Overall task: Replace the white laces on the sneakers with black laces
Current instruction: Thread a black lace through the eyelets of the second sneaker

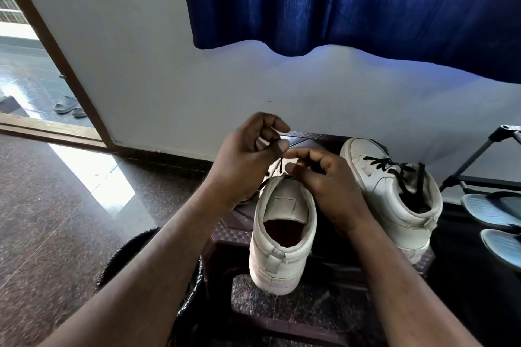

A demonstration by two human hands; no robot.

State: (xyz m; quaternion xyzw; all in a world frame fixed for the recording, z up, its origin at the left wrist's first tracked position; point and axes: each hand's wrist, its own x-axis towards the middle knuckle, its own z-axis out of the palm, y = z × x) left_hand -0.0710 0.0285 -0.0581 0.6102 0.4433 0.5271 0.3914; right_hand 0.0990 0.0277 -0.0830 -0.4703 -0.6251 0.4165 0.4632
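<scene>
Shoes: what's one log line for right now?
left hand: pinches black lace | right hand: curled at near shoe | far shoe: laced black

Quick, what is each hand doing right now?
Left hand: pinching the black lace.
Right hand: curled over the near sneaker; its grip cannot be told.

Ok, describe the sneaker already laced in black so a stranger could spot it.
Below the blue curtain, two white sneakers stand on a dark stool. It is the right sneaker, next to the blue sandals. Black laces criss-cross its front, while the left sneaker is being handled.
</scene>
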